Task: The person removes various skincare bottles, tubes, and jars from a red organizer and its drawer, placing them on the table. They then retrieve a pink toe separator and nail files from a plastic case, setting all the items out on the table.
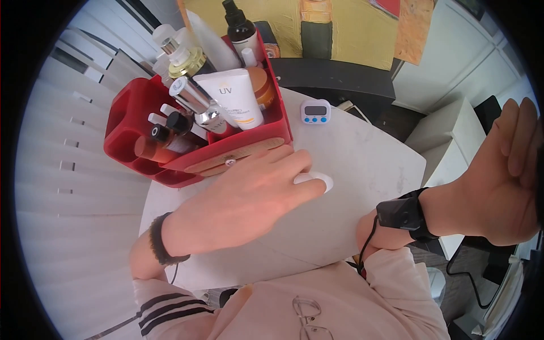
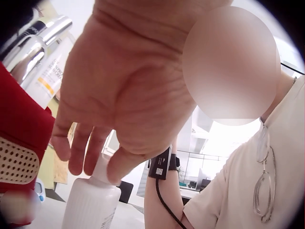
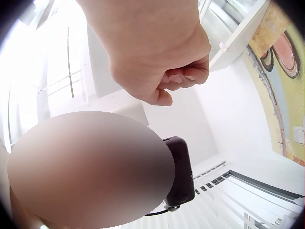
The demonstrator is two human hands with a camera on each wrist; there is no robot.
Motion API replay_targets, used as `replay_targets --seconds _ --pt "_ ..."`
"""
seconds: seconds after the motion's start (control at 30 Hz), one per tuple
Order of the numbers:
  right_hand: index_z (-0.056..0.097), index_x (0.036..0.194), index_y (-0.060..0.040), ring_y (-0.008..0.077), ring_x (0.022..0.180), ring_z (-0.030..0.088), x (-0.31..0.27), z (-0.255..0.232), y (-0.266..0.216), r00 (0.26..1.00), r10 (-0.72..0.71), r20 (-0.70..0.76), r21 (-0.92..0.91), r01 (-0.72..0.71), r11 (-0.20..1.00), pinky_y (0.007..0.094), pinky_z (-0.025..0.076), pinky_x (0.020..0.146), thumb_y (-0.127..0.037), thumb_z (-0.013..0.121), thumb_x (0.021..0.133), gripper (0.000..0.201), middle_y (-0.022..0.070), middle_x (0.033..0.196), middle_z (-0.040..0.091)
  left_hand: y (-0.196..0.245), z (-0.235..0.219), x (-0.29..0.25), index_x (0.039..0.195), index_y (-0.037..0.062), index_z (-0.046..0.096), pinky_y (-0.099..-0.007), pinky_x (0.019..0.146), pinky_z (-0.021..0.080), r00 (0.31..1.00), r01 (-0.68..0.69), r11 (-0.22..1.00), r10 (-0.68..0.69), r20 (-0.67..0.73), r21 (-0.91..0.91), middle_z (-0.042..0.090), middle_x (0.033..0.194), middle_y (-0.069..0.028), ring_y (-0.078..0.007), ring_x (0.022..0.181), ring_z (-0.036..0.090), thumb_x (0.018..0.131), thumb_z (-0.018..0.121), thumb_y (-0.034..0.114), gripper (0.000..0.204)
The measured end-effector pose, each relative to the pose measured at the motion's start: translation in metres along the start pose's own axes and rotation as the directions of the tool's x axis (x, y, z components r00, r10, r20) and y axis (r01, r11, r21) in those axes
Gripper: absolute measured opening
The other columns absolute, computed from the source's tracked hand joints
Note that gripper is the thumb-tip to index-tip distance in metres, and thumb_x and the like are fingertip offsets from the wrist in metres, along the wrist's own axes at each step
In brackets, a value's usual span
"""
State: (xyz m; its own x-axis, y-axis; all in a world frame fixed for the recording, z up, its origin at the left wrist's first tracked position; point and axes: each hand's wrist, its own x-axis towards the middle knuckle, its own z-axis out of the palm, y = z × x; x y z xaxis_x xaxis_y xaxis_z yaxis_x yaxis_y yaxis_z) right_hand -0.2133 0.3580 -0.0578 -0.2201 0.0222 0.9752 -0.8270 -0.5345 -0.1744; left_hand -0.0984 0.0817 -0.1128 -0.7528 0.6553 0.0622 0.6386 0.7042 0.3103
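My left hand [image 1: 249,192] reaches over the marble-look table, just in front of the red organizer. Its thumb and fingers pinch the narrow top of a white plastic bottle [image 2: 90,205], whose body shows below them in the left wrist view. From the head view, only a white bit [image 1: 324,180] shows between thumb and forefinger; the hand covers the rest. Raised at the right side, away from the table things, is my right hand [image 1: 493,170]. Its fingers bend loosely with nothing in them, as the right wrist view also shows.
The red organizer [image 1: 286,122] holds several bottles, a white UV tube [image 1: 229,93] and a dark spray bottle [image 1: 241,28]. A small white timer [image 1: 315,112] lies behind the left hand. A dark shelf [image 1: 340,79] and a painting [image 1: 362,34] stand at the back.
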Motion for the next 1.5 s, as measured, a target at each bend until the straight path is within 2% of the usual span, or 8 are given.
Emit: replay_targets --seconds 0.27,0.37,0.43,0.53,0.57,0.83,1.37,1.5 --pt "0.034 0.074 -0.0124 0.0096 0.048 0.021 -0.006 0.024 -0.006 0.979 0.135 -0.155 -0.081 -0.149 0.986 0.026 0.022 0.045 -0.014 0.052 0.107 0.037 -0.0017 0.058 0.026 -0.008 -0.002 -0.007 0.116 0.0062 0.063 -0.0403 0.086 0.049 0.998 -0.044 0.999 0.044 0.035 0.001 0.056 0.107 -0.0109 -0.0291 0.101 0.058 0.084 0.066 0.0 0.033" --pt "0.033 0.075 -0.0117 0.0097 0.05 0.022 -0.008 0.023 -0.002 0.989 0.113 -0.096 -0.034 -0.117 0.993 0.0267 0.024 0.046 -0.011 0.051 0.106 0.036 -0.0009 0.059 0.027 -0.004 -0.019 -0.014 0.113 0.0045 0.063 -0.0381 0.088 0.049 0.981 -0.081 0.996 0.086 -0.172 0.036 0.059 0.109 -0.0121 -0.0296 0.102 0.059 0.085 0.069 0.002 0.029" --pt "0.033 0.074 -0.0112 0.0085 0.048 0.025 -0.011 0.031 0.002 0.98 0.096 -0.176 0.014 -0.095 0.995 0.0251 0.023 0.044 -0.008 0.052 0.104 0.036 -0.0002 0.058 0.029 -0.006 -0.052 -0.032 0.11 0.0039 0.063 -0.0348 0.088 0.049 0.887 -0.032 0.998 0.052 -0.458 0.051 0.06 0.108 -0.0125 -0.0289 0.1 0.059 0.083 0.069 0.0 0.028" --pt "0.026 0.067 -0.0143 0.0105 0.058 0.024 -0.018 0.033 -0.004 0.934 0.157 -0.32 -0.084 -0.193 0.978 0.0309 0.021 0.057 -0.003 0.045 0.099 0.039 0.0003 0.062 0.029 -0.016 -0.101 -0.057 0.105 0.0021 0.06 -0.0299 0.083 0.05 0.584 0.364 0.876 -0.479 -0.655 -0.317 0.061 0.106 -0.004 -0.0148 0.094 0.06 0.089 0.062 -0.003 0.017" --pt "0.026 0.067 -0.0143 0.0105 0.058 0.024 -0.017 0.036 -0.004 0.936 0.155 -0.317 -0.078 -0.188 0.979 0.0309 0.021 0.057 -0.003 0.045 0.099 0.039 0.0003 0.062 0.029 -0.034 -0.113 -0.064 0.11 0.0018 0.061 -0.0304 0.083 0.052 0.544 0.392 0.901 -0.388 -0.744 -0.183 0.063 0.109 -0.0043 -0.0157 0.092 0.062 0.091 0.063 0.001 0.02" --pt "0.028 0.067 -0.0149 0.0095 0.057 0.022 -0.015 0.045 -0.005 0.95 0.172 -0.26 -0.142 -0.213 0.967 0.0292 0.021 0.056 0.001 0.046 0.1 0.041 -0.0008 0.06 0.028 -0.14 -0.142 -0.084 0.136 0.0067 0.061 -0.0364 0.095 0.052 0.84 0.494 0.857 -0.427 -0.336 0.145 0.065 0.12 -0.0107 -0.0233 0.106 0.062 0.097 0.066 0.018 0.041" --pt "0.031 0.067 -0.014 0.0081 0.056 0.025 -0.013 0.042 -0.001 0.947 0.15 -0.284 -0.156 -0.2 0.967 0.0274 0.021 0.053 -0.001 0.051 0.102 0.042 -0.0014 0.059 0.031 -0.167 -0.144 -0.069 0.121 0.0019 0.063 -0.0429 0.096 0.047 0.912 0.401 0.876 -0.352 -0.213 0.27 0.062 0.109 -0.0154 -0.035 0.108 0.058 0.095 0.067 0.02 0.032" --pt "0.032 0.067 -0.0138 0.0081 0.055 0.025 -0.012 0.043 -0.001 0.945 0.151 -0.29 -0.17 -0.206 0.964 0.0275 0.02 0.053 0.0 0.05 0.102 0.042 -0.0016 0.059 0.031 -0.151 -0.163 -0.085 0.114 0.0029 0.064 -0.0348 0.085 0.048 0.892 0.393 0.884 -0.299 -0.338 0.254 0.061 0.102 -0.0092 -0.0225 0.099 0.058 0.097 0.066 0.019 0.024"
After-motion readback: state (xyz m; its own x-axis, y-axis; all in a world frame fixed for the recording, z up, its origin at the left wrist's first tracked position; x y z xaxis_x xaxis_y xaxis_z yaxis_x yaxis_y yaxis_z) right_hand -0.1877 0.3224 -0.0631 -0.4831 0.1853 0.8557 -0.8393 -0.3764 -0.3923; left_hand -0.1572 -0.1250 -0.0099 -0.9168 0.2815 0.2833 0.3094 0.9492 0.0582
